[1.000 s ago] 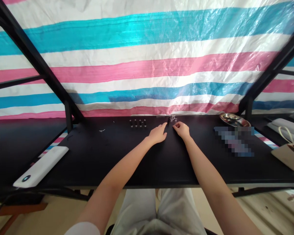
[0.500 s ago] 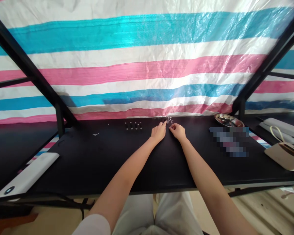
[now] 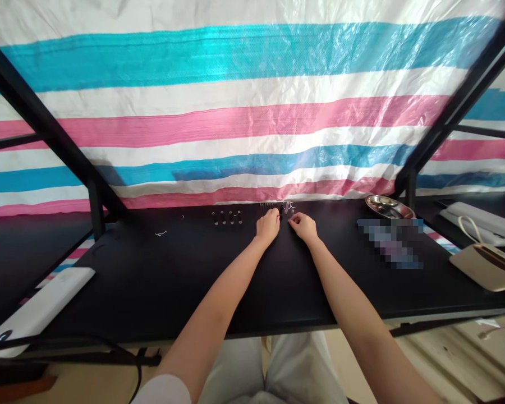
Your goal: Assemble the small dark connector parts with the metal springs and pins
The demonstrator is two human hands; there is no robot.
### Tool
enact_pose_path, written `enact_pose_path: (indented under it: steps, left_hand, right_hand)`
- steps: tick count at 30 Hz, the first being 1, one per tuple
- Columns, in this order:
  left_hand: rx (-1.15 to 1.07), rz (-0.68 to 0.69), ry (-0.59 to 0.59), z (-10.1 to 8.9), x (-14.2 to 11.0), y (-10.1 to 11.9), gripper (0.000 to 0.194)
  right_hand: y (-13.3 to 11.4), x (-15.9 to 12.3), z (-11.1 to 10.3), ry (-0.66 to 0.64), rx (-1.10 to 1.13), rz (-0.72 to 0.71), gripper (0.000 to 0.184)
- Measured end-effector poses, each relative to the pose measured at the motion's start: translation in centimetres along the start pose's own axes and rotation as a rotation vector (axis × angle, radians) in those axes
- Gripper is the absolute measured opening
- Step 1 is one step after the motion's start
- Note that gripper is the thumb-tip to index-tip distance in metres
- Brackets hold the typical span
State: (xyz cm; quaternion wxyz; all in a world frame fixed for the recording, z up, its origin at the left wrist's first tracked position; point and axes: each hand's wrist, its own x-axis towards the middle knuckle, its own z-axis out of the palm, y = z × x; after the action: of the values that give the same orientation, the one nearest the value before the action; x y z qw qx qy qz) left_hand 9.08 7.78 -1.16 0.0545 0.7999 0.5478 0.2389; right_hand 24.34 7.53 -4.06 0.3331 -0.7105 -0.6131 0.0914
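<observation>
My left hand [image 3: 268, 226] is at the back of the black table [image 3: 172, 280], its fingers curled down. Whatever lies under its fingertips is too small to make out. Just to the right, my right hand [image 3: 303, 227] has thumb and forefinger pinched together; what is between them, if anything, cannot be made out. Beyond the hands lie some thin white, wire-like pieces [image 3: 289, 205] with small dark and pale bits. A row of tiny upright parts [image 3: 267, 205] stands behind my left hand. Several small dark pieces with silvery ends [image 3: 231, 217] are lined up to its left.
A shiny metal dish [image 3: 389, 207] sits at the back right, with a blurred-out item [image 3: 389, 242] before it. A white bar-shaped device [image 3: 42, 308] lies at the left edge, a beige pouch-like thing [image 3: 486, 266] far right. Black frame bars [image 3: 46, 129] and striped sheeting [image 3: 235, 129] rise behind.
My left hand has drawn back slightly from the white wire-like pieces, and its outstretched fingers have curled in. My right hand keeps its pinch in nearly the same place. The view has shifted slightly.
</observation>
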Motion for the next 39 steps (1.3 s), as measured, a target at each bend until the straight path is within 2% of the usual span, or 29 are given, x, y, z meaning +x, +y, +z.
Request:
enact_pose_path:
  steps: [9,17,20,22,27,34,39]
  left_hand:
    - [-0.124,0.031,0.068,0.7,0.1,-0.8,0.012]
    - [-0.111,-0.048,0.059,0.0,-0.5,-1.2,0.012]
    - [-0.087,-0.063,0.081,0.1,-0.4,-1.3,0.018]
    - [-0.052,-0.060,0.060,0.4,-0.2,-1.4,0.021]
    - [0.008,-0.038,0.013,0.7,0.0,-1.3,0.014]
    - [-0.164,-0.026,0.057,0.0,-0.5,-2.1,0.012]
    - [-0.281,-0.003,0.086,-1.1,-1.7,-3.0,0.013]
  right_hand:
    - [-0.2,-0.2,-0.2,0.001,0.007,0.002,0.014]
    - [-0.3,-0.3,-0.3,0.008,0.000,-0.005,0.014]
    - [-0.2,-0.3,-0.3,0.003,-0.001,-0.006,0.014]
    - [-0.2,-0.3,-0.2,0.001,0.001,-0.007,0.014]
    - [0.0,-0.2,-0.1,0.001,0.013,-0.005,0.014]
    - [0.0,-0.2,-0.1,0.000,0.011,-0.008,0.014]
    - [-0.1,-0.3,-0.2,-0.013,0.008,-0.005,0.014]
